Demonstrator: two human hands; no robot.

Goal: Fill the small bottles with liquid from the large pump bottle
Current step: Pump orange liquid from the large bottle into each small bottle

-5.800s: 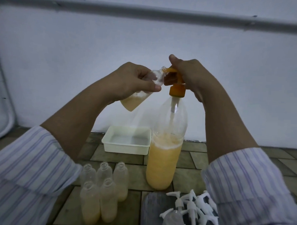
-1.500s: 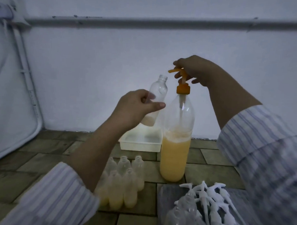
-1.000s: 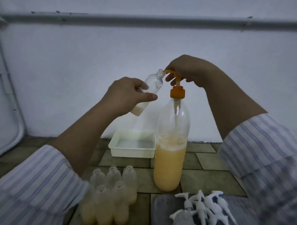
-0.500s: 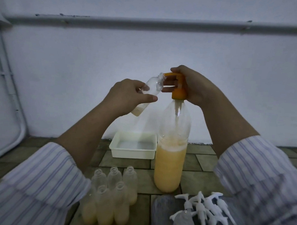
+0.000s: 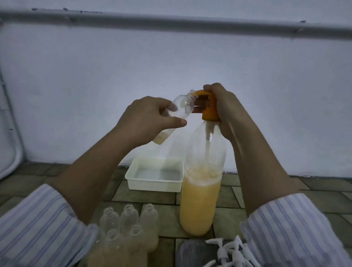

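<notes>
The large pump bottle (image 5: 200, 202) stands upright on the tiled surface, about half full of orange-yellow liquid. Its orange pump head (image 5: 209, 108) is pushed down low under my right hand (image 5: 226, 109), whose fingers curl over and around it. My left hand (image 5: 149, 120) grips a small clear bottle (image 5: 179, 109), tilted with its open mouth against the pump's spout. A little yellow liquid lies in the small bottle's lower end.
Several small bottles holding yellow liquid (image 5: 125, 237) stand uncapped at the front left. A white rectangular tray (image 5: 153, 184) sits behind them, left of the big bottle. White pump caps (image 5: 230, 255) lie on a grey board at the front right. A white wall rises close behind.
My right hand has pressed the pump head further down onto the bottle's neck. The small bottle stays tilted at the spout in my left hand.
</notes>
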